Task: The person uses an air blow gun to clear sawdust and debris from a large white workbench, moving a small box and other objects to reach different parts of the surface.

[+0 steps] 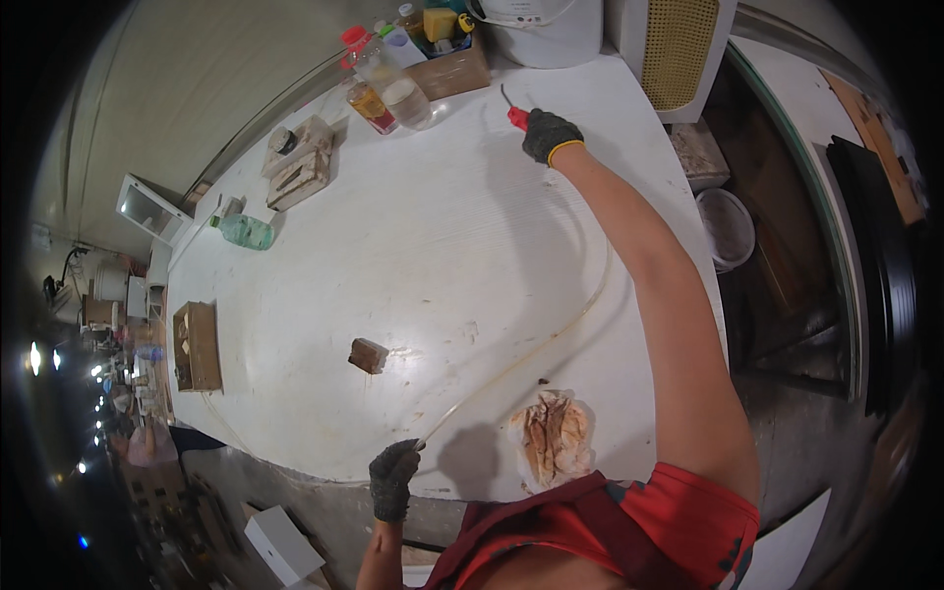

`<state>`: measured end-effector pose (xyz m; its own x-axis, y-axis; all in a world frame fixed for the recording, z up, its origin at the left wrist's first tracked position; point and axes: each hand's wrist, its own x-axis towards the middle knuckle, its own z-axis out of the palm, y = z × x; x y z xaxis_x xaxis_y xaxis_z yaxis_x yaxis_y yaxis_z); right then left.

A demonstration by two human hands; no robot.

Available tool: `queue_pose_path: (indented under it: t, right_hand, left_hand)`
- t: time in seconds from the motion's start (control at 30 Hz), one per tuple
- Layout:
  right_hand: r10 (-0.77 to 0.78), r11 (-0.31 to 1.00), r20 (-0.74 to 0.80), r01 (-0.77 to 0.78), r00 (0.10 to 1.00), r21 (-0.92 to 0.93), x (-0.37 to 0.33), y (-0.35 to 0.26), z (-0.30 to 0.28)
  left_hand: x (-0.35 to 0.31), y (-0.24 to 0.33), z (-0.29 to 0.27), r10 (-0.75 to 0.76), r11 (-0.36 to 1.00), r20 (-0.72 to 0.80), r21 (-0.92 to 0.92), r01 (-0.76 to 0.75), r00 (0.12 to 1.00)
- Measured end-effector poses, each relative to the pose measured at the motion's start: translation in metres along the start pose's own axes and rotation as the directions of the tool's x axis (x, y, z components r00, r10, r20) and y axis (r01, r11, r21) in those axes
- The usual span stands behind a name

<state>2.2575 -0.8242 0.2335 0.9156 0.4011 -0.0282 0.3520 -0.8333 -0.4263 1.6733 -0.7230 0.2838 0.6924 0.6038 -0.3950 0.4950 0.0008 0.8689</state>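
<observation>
My right hand (551, 136), in a dark glove with a yellow cuff, reaches over the far side of the white table (442, 256). It is closed around a red-handled tool (518, 117) with a thin, bent dark tip; its exact kind is unclear. At the near edge, my left hand (393, 479), also gloved, is closed on a long thin pale strip (521, 359). From there the strip curves across the tabletop toward my right forearm, which hides its far end. Near my body lies a crumpled, brown-stained cloth or paper (557, 438). A small brown block (368, 356) rests mid-table.
Bottles (408, 103), a cardboard box of supplies (447, 74) and a white bucket (546, 34) line the far edge. A woven cane panel (680, 49) stands at the far right. Leftward are a green bottle (246, 232), stained blocks (300, 177) and a wooden box (204, 346).
</observation>
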Motion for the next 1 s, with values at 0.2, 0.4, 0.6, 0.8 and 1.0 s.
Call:
queue_pose_path:
  t: [0.2,0.4,0.6,0.8,1.0]
  right_hand:
    - [0.002,1.0,0.023,-0.003,1.0,0.018,0.005,-0.001,0.007]
    - [-0.01,1.0,0.048,0.009,0.999,0.024,-0.006,-0.008,0.01]
    - [-0.094,0.995,0.13,0.098,0.987,-0.029,-0.043,-0.014,0.007]
    - [-0.074,0.995,0.161,0.084,0.984,-0.058,-0.05,-0.008,0.02]
    - [-0.091,0.985,0.217,0.121,0.972,-0.125,-0.104,-0.016,0.019]
  left_hand:
    - [-0.001,-0.001,0.008,0.015,1.0,-0.07,-0.005,-0.016,0.997]
    - [0.0,-0.003,0.009,0.008,0.999,-0.063,0.033,-0.006,0.998]
    - [0.0,0.003,0.001,-0.04,0.998,0.025,0.057,0.039,0.999]
    - [-0.006,-0.006,-0.007,0.031,0.999,0.061,0.043,-0.034,0.998]
    - [-0.024,-0.028,-0.017,0.038,0.999,0.074,0.03,-0.04,0.997]
